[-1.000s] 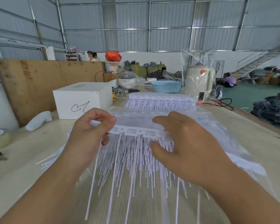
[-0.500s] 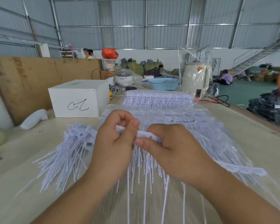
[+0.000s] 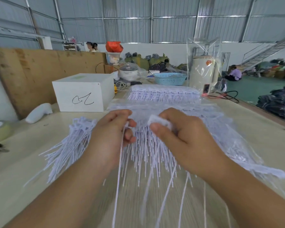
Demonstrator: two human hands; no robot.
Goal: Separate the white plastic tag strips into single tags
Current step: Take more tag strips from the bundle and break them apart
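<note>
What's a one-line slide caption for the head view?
Left hand pinches a single tag pulled away from the tag strip gripped by the right hand, separated tags piled left.

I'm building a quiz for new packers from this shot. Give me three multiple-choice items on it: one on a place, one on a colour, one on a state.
1. Where does the pile of loose tags lie?
A. left of the left hand
B. inside the basket
C. on top of the white box

2. What colour is the basket?
A. red
B. blue
C. black

3. What is the right hand doing?
A. lying flat on the table
B. hanging idle
C. gripping a tag strip

Key:
1 A: the loose tags fan out on the table beside the left hand.
2 B: the basket behind the bagged strips is light blue.
3 C: the right hand has thumb and fingers closed on the white tag strip.
</note>
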